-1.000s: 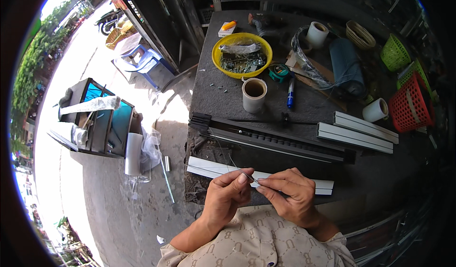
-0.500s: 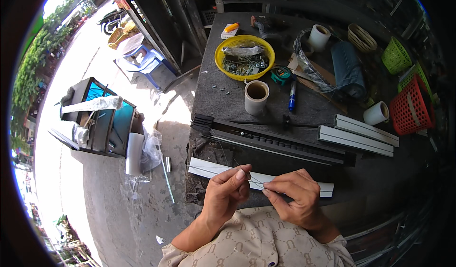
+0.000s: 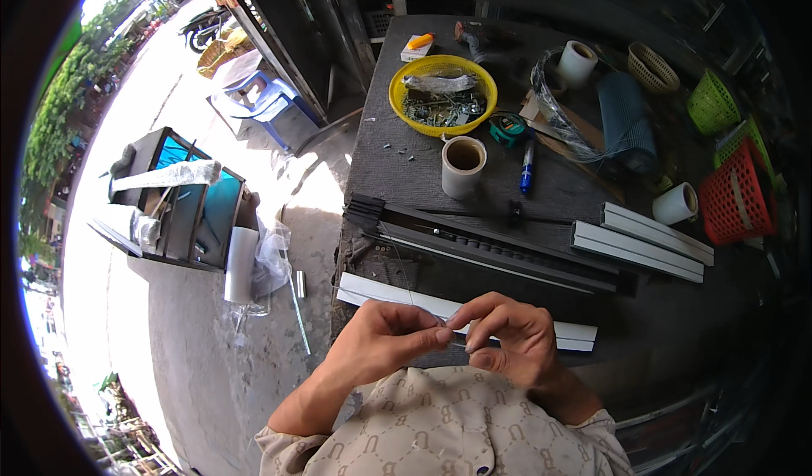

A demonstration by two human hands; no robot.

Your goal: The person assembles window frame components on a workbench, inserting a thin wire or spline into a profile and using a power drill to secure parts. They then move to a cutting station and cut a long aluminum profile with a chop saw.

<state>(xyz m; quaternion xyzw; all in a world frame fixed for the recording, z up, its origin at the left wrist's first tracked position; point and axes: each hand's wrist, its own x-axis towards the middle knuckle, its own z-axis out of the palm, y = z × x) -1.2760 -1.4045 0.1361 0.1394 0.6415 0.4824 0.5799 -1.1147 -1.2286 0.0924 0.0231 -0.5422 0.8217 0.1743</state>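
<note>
Close together in front of my chest, both hands work on a thin cord (image 3: 405, 267). My left hand (image 3: 381, 341) is closed, pinching the cord between thumb and index finger. My right hand (image 3: 513, 338) has its bent fingertips against the left ones, closed on the cord too; the exact crossing of the strands is hidden by the fingers. One strand runs up to a long dark profile bundle (image 3: 516, 254) lying across the table. Behind and below my hands a white slotted strip (image 3: 575, 334) lies along the near table edge.
On the dark table (image 3: 381, 167) stand a yellow basket (image 3: 397, 108) of small hardware, a tape roll (image 3: 464, 167), a green tape measure (image 3: 507, 129) and a blue marker (image 3: 527, 167). White profiles (image 3: 639, 252) and a red basket (image 3: 737, 192) sit right. A dark cabinet (image 3: 182, 201) stands left.
My left hand has turned, its back now up, and shifted slightly left. My right hand has moved a little left, bringing the fingertips of both hands together on the cord.
</note>
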